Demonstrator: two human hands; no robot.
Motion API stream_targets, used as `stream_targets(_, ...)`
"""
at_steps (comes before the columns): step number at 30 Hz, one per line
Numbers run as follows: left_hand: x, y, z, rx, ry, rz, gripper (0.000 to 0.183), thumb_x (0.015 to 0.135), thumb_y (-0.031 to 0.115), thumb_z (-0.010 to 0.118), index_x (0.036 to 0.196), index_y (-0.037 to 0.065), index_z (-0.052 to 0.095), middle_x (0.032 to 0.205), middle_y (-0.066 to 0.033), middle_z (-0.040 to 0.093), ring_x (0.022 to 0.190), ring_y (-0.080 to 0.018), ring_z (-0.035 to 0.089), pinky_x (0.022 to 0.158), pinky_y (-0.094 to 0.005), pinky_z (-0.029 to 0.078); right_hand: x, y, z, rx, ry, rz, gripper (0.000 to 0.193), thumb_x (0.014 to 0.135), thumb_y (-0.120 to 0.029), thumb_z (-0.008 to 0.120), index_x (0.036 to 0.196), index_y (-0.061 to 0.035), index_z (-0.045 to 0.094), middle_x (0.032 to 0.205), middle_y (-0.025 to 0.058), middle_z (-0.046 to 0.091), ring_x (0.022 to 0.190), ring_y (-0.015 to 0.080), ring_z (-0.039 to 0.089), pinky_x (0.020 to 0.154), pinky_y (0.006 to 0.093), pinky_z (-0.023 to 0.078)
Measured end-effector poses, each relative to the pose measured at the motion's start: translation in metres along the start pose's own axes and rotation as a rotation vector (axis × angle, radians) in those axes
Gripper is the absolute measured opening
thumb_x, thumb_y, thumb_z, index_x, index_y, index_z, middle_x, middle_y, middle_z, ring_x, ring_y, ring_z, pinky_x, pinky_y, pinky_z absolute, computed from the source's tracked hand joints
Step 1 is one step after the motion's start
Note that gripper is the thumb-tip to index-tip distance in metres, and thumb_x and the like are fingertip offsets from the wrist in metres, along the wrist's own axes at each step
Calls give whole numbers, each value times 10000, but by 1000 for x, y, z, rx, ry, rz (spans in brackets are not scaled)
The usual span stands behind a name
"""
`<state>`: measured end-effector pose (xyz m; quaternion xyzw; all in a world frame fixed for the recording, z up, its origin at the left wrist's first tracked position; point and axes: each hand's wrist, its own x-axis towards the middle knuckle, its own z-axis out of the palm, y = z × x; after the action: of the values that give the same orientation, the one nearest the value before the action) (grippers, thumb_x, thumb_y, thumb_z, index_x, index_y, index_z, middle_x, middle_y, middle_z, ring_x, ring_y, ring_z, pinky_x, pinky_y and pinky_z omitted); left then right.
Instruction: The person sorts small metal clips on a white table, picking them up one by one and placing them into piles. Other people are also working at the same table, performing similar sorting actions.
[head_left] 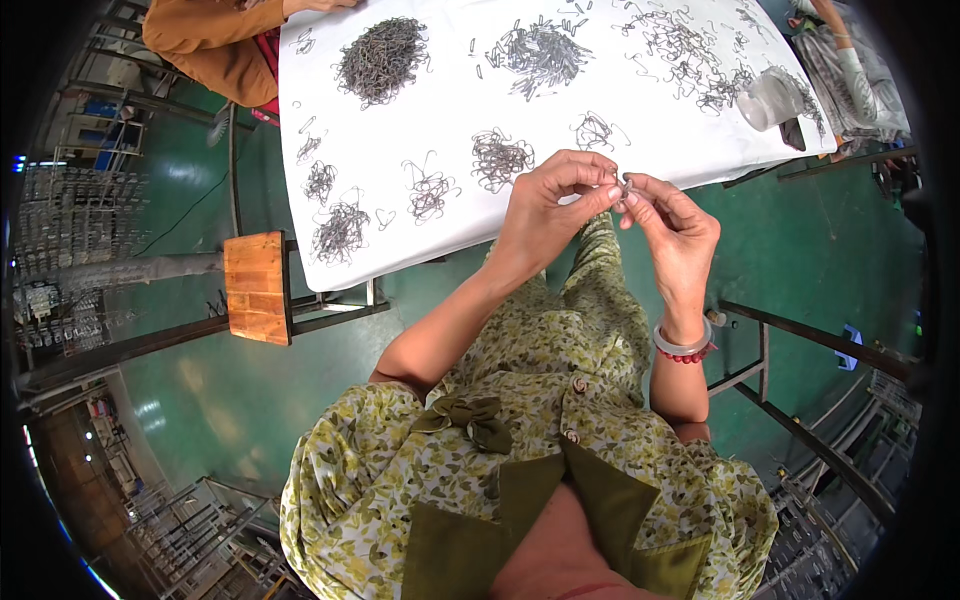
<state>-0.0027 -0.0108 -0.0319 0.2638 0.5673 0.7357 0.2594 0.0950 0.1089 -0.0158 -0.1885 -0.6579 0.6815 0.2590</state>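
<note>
Wire clip (625, 186), small, grey, pinched between both hands.

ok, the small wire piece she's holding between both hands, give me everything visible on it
The wire piece is a tiny, thin bit of grey metal-looking wire, seemingly bent or looped; its exact shape is too small to tell. It sits pinched between the fingertips of the left hand and the right hand, held in the air just off the near edge of the white table, above her lap. Most of it is hidden by the fingers.
</note>
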Motion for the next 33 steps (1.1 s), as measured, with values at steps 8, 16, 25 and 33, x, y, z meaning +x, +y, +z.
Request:
stream_targets(8,-2,-4,5,227,71,97,97,827,77,692,911,29,686,1061,-77,627,972,-132,591,843,-280,502,-4,-1,0,-229,51,-139,179,816,66,632,987,41,680,827,80,675,683,98,612,613,214,490)
stream_targets(16,-8,-3,14,187,80,36,126,877,88,644,975,10,626,994,-80,661,931,-128,604,838,-277,488,-3,0,-1,-317,37,-266,203,807,84,630,999,41,679,841,101,680,691,112,611,601,217,476)
stream_targets(25,-13,0,19,169,88,110,129,851,35,650,975,11,625,930,-90,677,874,-164,648,763,-291,514,104,41,15,-597,-177,-390,154,814,-47,644,955,-11,696,728,106,576,714,211,561,650,307,439)
stream_targets(33,-11,4,6,285,38,141,106,850,-22,626,951,-8,652,957,-102,666,917,-194,614,825,-295,481,172,130,56,-1195,-277,-697,179,669,12,602,832,6,676,874,164,561,893,320,533,823,395,462)
